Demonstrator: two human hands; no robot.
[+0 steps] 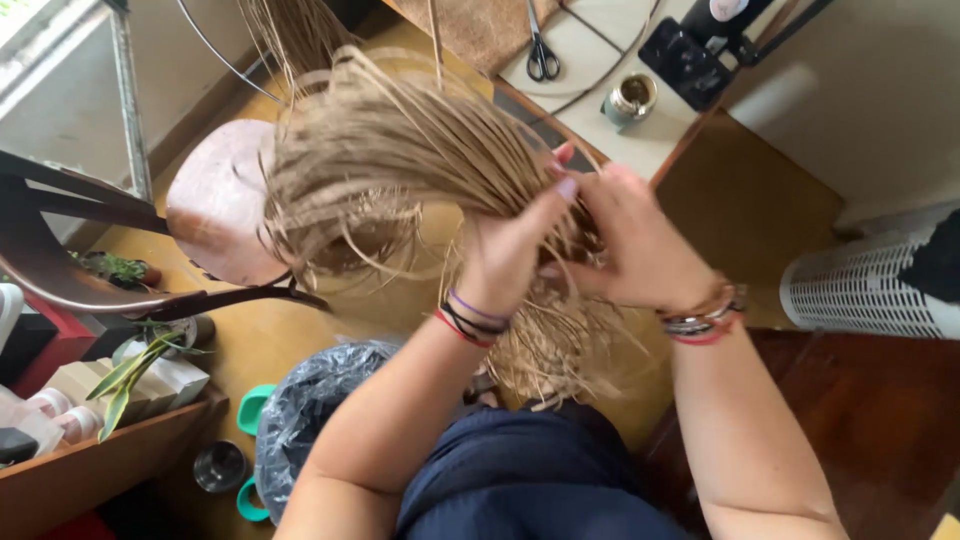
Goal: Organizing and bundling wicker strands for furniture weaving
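Head view showed the person from above, both hands raised in front of the chest and busy with a large bundle of dry straw fibres (400,160). The left hand (510,245) was closed around the middle of the bundle, its fingers wrapped over the strands and the pale nails pointing up. The right hand (635,240) was pressed close against the left one and was also curled into the same strands, so the two hands were touching each other at the knot of the bundle. How tightly each finger pinched, I could not tell, because the fibres covered them. The long ends of the bundle spread out like a fan to the upper left, and shorter, curlier ends hung down below the hands toward the dark blue lap.

Around the person, a round wooden stool (225,200) stood just beside the fanned fibres on the left. Behind the hands, a pair of scissors (542,55) lay on the light counter (600,120), and a small metal tin (632,98) stood near them. A white perforated heater (865,290) was on the right, well apart from the hands.
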